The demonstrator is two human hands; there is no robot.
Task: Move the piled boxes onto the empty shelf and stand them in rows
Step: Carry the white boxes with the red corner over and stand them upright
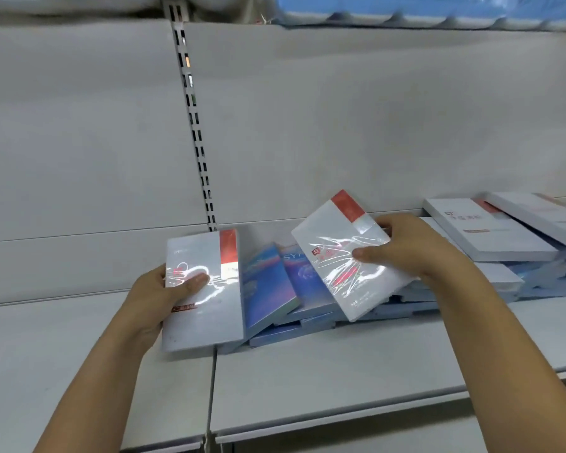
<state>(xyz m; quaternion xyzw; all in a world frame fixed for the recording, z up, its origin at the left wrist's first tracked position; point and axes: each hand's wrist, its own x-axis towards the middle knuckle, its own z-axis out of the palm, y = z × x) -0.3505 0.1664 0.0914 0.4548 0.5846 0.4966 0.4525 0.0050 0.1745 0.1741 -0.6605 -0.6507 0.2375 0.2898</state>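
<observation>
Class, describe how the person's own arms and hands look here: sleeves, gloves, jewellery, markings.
Nothing is worn on them. The left hand and right hand have no gloves, and no ring shows on the visible fingers. The left forearm and right forearm show no sleeve, watch, bracelet or marking as far as the frame reaches.

Both my arms are out in front, forearms bare. My left forearm (89, 371) runs up from below with the wrist bent slightly inward. My left hand (159, 299) grips an upright box (206, 308) by its edge. The thumb (195, 278) lies flat across the front and the other fingers are hidden behind. My right forearm (504, 322) angles in from the other side. My right hand (415, 246) sits higher and holds a tilted box (334, 243). Its thumb presses the face, and the fingers above it curl over the edge.
</observation>
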